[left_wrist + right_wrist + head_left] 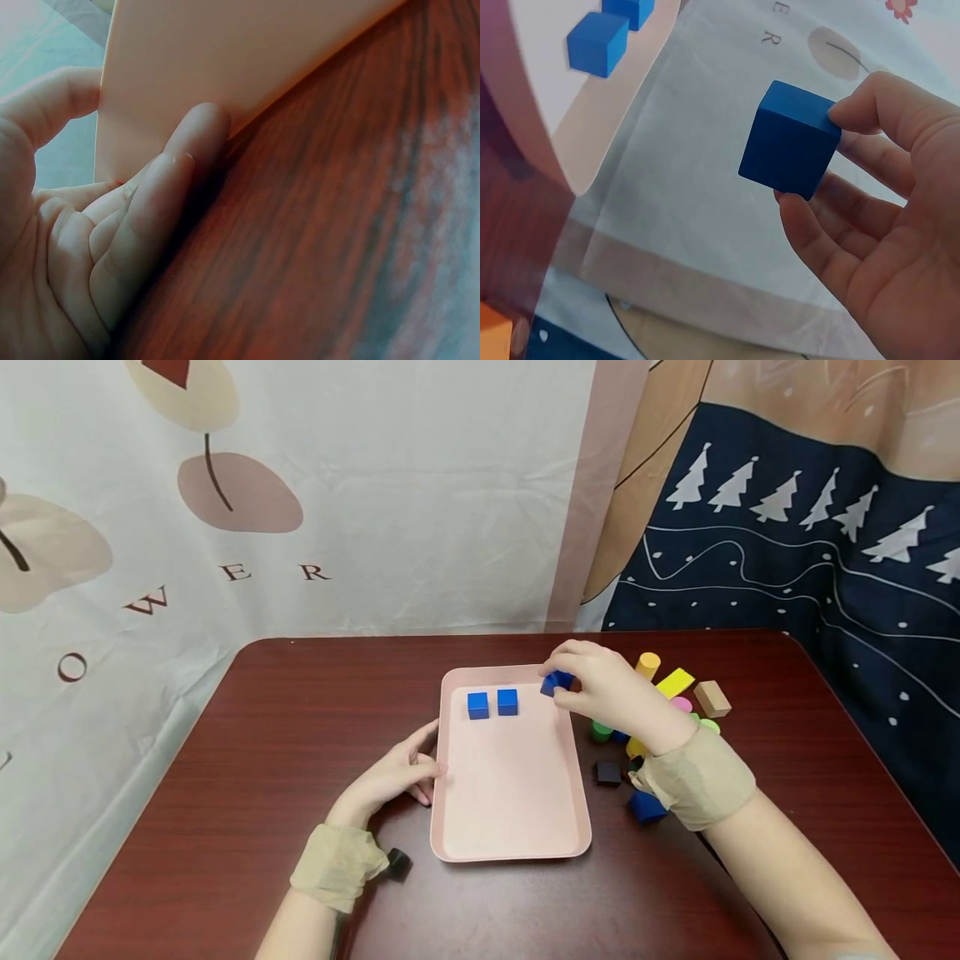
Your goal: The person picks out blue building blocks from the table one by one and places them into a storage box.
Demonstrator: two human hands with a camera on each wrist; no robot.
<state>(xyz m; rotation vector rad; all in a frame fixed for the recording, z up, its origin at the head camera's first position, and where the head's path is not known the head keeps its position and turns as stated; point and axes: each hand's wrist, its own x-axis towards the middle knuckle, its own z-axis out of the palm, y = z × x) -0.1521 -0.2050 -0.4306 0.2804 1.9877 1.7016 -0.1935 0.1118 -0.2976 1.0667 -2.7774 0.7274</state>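
In the head view, a pale pink tray (510, 785) lies on the table with two blue cubes (477, 706) side by side near its far end. My right hand (600, 685) pinches a third blue cube (791, 139) between thumb and fingers, held tilted over the tray's far right corner. The right wrist view shows this cube clear of the tray. At the tray's left side, my left hand (393, 777) grips the rim. Its thumb hooks over the edge while curled fingers (150, 202) touch the outer wall.
Right of the tray, partly hidden by my right arm, lie several blocks: a yellow block (675, 683), a wooden block (712, 699), a black block (607, 773) and a blue block (647, 807). A printed cloth (420, 510) hangs behind the table.
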